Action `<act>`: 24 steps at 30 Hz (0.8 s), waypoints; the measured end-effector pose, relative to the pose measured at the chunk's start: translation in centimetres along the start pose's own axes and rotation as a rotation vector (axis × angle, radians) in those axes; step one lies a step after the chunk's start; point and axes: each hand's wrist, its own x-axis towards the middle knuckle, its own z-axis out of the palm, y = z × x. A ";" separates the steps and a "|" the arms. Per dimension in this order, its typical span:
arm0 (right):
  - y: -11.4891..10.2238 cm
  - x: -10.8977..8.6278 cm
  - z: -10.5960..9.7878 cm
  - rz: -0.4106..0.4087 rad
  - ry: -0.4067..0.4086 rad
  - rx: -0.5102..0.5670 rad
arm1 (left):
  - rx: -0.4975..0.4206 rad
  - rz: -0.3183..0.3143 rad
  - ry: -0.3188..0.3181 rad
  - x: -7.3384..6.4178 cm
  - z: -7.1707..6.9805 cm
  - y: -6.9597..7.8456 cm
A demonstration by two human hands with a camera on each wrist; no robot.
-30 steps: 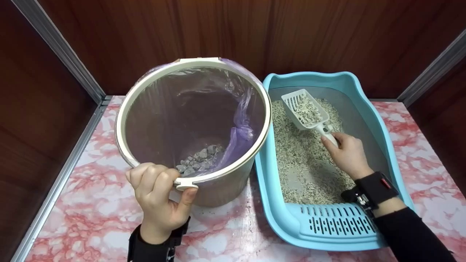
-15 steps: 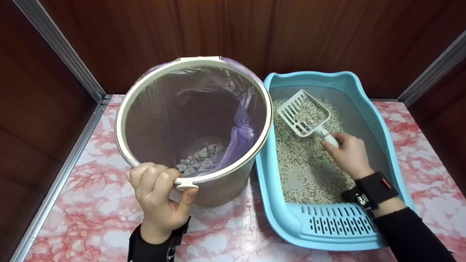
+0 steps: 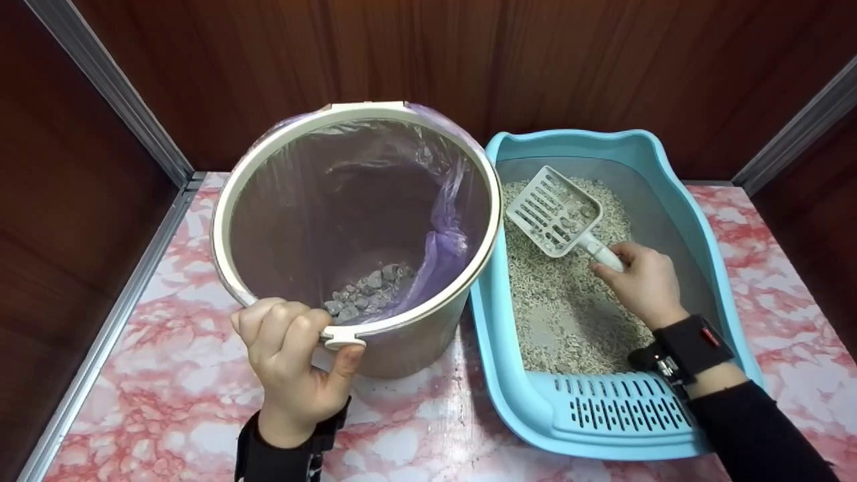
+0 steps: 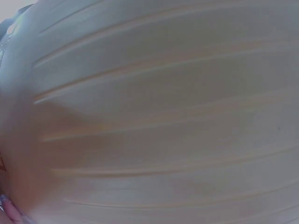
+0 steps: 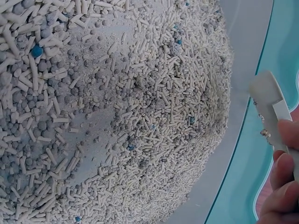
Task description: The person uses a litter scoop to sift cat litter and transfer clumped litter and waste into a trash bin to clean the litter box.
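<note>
In the head view my left hand grips the front rim of a round waste bin, fingers over the edge and thumb outside by a white clip. A purple bag lines the bin, with grey clumps at its bottom. My right hand holds a white litter scoop by its handle above the cat litter in a blue litter box. Its slotted blade carries a small amount of litter toward the right side. The left wrist view shows mostly the bin's ribbed wall.
The bin stands against the litter box's left wall, on a pink-and-white marbled surface. Dark brown panels with metal edge strips enclose the back and sides. A slotted blue step forms the box's front.
The scoop has turned and tilted in my right hand, its blade shifting slightly left and down. Less litter lies on it now. My left hand stays on the rim.
</note>
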 end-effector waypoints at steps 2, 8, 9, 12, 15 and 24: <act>0.0 0.0 0.0 -0.004 0.002 0.001 | -0.001 -0.001 -0.001 0.0 0.0 0.0; 0.0 0.0 0.0 -0.014 -0.004 0.015 | -0.007 -0.002 -0.003 0.0 0.0 0.0; 0.0 0.0 0.0 -0.010 -0.009 0.021 | -0.008 -0.001 -0.003 0.0 0.0 0.0; -0.1 0.0 -0.1 0.007 -0.023 0.040 | -0.008 0.000 -0.004 0.0 0.0 0.0; -0.1 0.0 -0.1 0.012 -0.035 0.045 | -0.006 0.000 -0.006 0.0 0.0 0.0; -0.1 0.1 -0.3 0.071 -0.146 0.068 | -0.002 -0.006 -0.011 0.0 -0.1 0.0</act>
